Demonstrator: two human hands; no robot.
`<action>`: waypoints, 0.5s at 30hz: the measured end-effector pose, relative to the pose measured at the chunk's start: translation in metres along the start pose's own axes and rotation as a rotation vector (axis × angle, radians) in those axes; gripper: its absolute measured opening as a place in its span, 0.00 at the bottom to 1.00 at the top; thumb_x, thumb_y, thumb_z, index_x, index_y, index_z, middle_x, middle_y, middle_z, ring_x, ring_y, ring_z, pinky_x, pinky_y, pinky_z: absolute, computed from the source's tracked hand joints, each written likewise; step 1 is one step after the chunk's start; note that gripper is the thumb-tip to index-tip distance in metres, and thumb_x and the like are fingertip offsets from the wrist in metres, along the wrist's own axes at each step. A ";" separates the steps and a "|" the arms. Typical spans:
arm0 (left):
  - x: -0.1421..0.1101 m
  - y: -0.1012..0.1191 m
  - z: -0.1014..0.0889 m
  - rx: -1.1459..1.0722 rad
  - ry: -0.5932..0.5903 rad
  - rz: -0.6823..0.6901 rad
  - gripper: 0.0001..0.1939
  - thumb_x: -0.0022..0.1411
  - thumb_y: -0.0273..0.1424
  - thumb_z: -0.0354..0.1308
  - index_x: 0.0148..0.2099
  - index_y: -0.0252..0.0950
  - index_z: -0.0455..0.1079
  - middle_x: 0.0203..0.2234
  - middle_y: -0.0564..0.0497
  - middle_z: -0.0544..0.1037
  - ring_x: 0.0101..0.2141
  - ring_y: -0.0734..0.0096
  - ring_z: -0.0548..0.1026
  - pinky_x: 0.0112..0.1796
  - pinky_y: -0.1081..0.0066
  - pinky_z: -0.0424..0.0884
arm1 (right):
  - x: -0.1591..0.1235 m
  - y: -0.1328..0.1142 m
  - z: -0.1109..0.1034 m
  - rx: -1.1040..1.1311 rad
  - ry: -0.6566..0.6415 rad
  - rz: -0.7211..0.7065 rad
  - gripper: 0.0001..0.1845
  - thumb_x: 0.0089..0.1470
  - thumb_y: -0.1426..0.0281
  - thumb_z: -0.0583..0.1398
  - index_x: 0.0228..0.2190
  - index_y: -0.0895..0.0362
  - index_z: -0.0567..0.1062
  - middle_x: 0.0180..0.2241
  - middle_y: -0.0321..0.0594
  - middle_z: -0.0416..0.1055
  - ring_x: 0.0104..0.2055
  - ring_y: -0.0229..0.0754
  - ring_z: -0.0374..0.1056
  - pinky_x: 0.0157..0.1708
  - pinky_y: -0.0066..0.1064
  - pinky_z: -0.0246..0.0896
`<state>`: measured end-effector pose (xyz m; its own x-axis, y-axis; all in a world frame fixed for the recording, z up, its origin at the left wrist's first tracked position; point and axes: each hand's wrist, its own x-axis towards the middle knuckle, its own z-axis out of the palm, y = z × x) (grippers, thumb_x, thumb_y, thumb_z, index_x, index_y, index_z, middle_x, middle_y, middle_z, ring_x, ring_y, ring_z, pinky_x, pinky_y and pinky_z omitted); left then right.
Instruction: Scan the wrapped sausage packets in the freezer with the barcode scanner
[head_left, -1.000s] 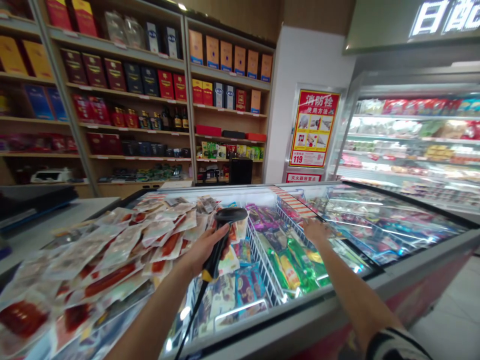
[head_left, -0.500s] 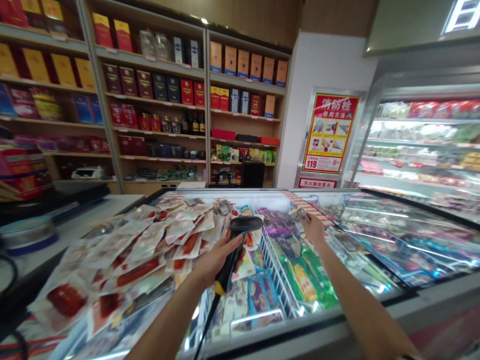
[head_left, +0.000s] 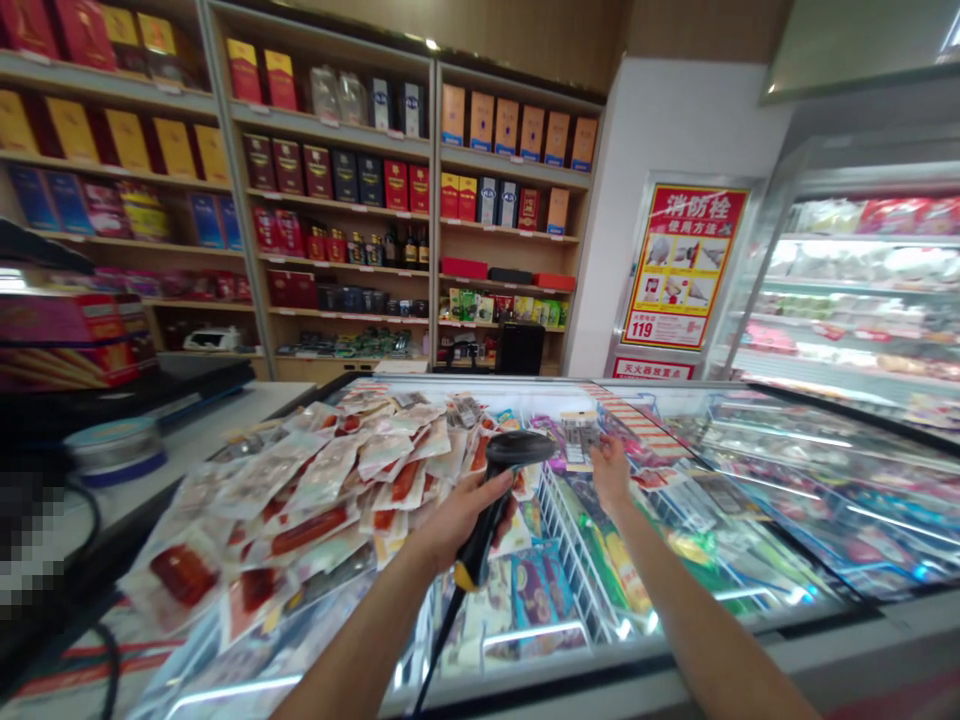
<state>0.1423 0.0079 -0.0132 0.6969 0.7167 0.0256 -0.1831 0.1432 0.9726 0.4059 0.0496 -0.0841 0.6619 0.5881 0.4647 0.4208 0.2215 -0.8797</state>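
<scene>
My left hand (head_left: pixel 465 520) is wrapped round the handle of a black barcode scanner (head_left: pixel 517 448) with a yellow butt and a cable trailing down. The scanner's head points right, toward a small food packet (head_left: pixel 579 440) with a printed label. My right hand (head_left: pixel 611 468) pinches that packet by its right edge, above the freezer. To the left of the scanner lies a heap of vacuum-packed meat packets (head_left: pixel 322 480), spread over the freezer's glass top. Another flat packet (head_left: pixel 660 478) lies on the glass right of my right hand.
The chest freezer (head_left: pixel 675 640) holds green, blue and purple bags in white wire baskets (head_left: pixel 574 555). A counter (head_left: pixel 270 400) at the left bears a round tub (head_left: pixel 112 445) and a red box (head_left: pixel 67 340). Shelves of boxed goods (head_left: pixel 337 180) and a fridge (head_left: pixel 862 300) stand behind.
The packet in my right hand has turned so its printed label faces the scanner, and that hand has come closer to it. A flat packet now shows on the glass. The view has shifted left.
</scene>
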 end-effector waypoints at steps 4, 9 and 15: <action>0.000 0.001 0.000 -0.016 0.001 0.011 0.16 0.50 0.43 0.53 0.30 0.34 0.61 0.20 0.54 0.67 0.16 0.80 0.64 0.16 0.78 0.58 | -0.005 -0.005 0.000 0.021 -0.059 0.032 0.24 0.45 0.69 0.47 0.46 0.62 0.57 0.40 0.49 0.69 0.41 0.43 0.65 0.40 0.34 0.59; -0.001 0.001 0.000 -0.025 -0.007 0.002 0.16 0.51 0.43 0.52 0.30 0.33 0.61 0.20 0.54 0.66 0.16 0.81 0.64 0.16 0.78 0.58 | -0.008 -0.006 -0.002 -0.033 -0.080 0.017 0.26 0.46 0.70 0.45 0.49 0.63 0.56 0.43 0.50 0.67 0.44 0.43 0.64 0.41 0.34 0.59; -0.003 0.002 -0.001 -0.040 -0.046 0.005 0.15 0.53 0.42 0.51 0.32 0.33 0.61 0.21 0.54 0.66 0.17 0.81 0.64 0.16 0.78 0.58 | -0.007 -0.004 -0.002 -0.008 -0.054 -0.009 0.24 0.45 0.68 0.47 0.45 0.65 0.60 0.41 0.51 0.68 0.42 0.43 0.65 0.43 0.34 0.58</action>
<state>0.1392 0.0063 -0.0119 0.7268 0.6856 0.0424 -0.2140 0.1673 0.9624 0.4010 0.0427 -0.0837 0.6241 0.6271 0.4662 0.4315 0.2208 -0.8747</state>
